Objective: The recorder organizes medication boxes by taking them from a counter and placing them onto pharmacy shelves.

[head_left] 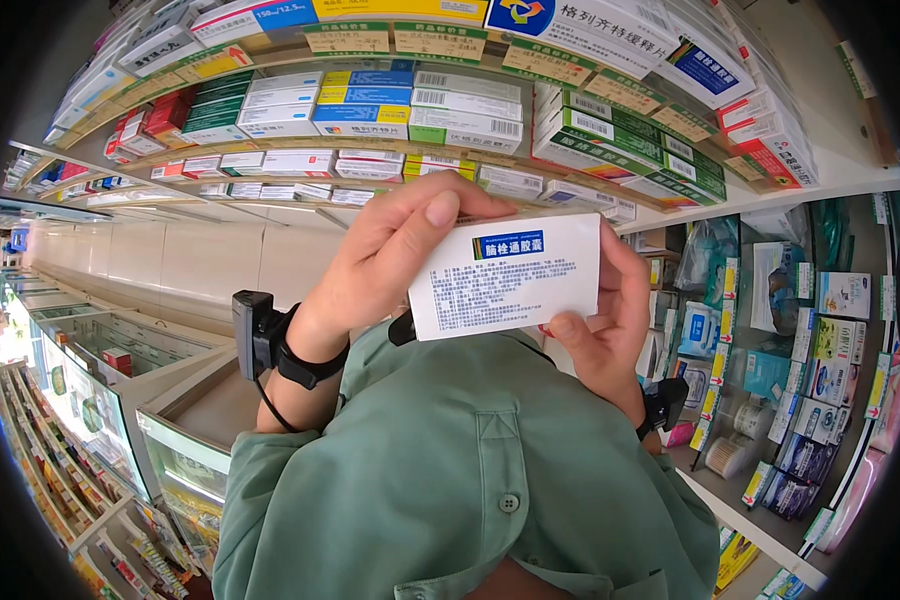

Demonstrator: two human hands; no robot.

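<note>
A white medicine box (505, 290) with a blue label and small blue print is held up in front of my chest, its printed face toward me. My left hand (405, 245) grips its upper left corner, the thumb lying along the top edge and the fingers behind. At the right end, my right hand (610, 320) holds the lower corner between its thumb and the fingers wrapped round the back. Both hands are closed on the same box, which tilts slightly up to the right. The box's rear face is hidden.
Shelves (390, 150) stacked with medicine boxes curve across the top, close beyond my hands. To the right, another shelf unit (780, 340) carries packets, rolls and price tags. Glass display counters (185, 450) stand at the left, with a pale tiled floor (170, 262) beyond.
</note>
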